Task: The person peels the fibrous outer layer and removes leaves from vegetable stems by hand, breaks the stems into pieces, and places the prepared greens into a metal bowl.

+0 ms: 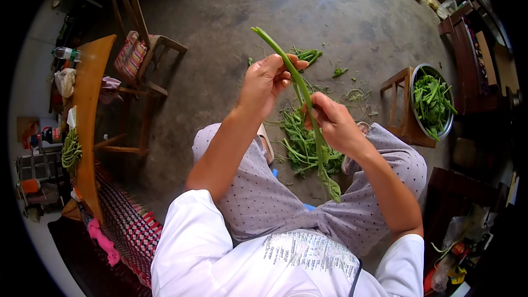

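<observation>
A long green leafy stem [316, 126] runs slantwise between my hands, its cut end up to the left and a curled leaf at its lower end. My left hand [269, 77] pinches it near the upper part. Lower down, my right hand [334, 122] grips the same stem between thumb and fingers. Beneath them, a heap of green stems and leaves [300, 151] lies on the floor between my feet, partly hidden by my right hand. A smaller bunch of cut stems [306, 56] rests on the floor just beyond my left hand.
At the right, a metal bowl [450, 124] of greens sits on a wooden stool [408, 118]. On the left are a wooden table [91, 126] with a bundle of long green beans [71, 151], and a wooden chair [144, 60]. Plant scraps [357, 95] litter the concrete floor [220, 22].
</observation>
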The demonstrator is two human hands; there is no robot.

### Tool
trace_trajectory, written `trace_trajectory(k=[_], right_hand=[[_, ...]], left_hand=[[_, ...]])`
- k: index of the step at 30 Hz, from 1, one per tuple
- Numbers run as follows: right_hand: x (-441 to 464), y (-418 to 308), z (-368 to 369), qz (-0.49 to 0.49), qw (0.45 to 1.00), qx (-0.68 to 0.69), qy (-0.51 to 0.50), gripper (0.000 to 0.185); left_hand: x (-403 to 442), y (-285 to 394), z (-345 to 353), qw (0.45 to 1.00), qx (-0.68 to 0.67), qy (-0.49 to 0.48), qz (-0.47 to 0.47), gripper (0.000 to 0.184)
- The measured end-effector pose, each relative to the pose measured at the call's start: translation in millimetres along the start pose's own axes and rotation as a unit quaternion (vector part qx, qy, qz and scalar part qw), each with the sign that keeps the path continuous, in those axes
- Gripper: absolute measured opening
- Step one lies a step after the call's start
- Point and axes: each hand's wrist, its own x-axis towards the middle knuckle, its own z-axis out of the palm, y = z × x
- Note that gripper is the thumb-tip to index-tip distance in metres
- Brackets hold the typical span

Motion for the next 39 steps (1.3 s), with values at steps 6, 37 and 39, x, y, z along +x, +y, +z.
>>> trace_trajectory(k=[6, 37, 39], right_hand=[[0.9, -2.7, -4.6, 0.026, 0.999, 0.019, -0.012, 0.010], [-4.2, -6.9, -32.7, 0.258, 0.887, 0.372, -0.094, 0.027], [-4.6, -10.6, -31.8, 0.253, 0.888, 0.370, -0.108, 0.027]], left_hand=[[0.6, 6.0, -3.5, 0.999, 0.014, 0.029, -0.022, 0.022], [-10.6, 27.5, -19.1, 0.899, 0.403, 0.032, 0.167, 0.041], [-11.2, 20.2, -12.1, 0.936, 0.327, -0.032, 0.123, 0.038]])
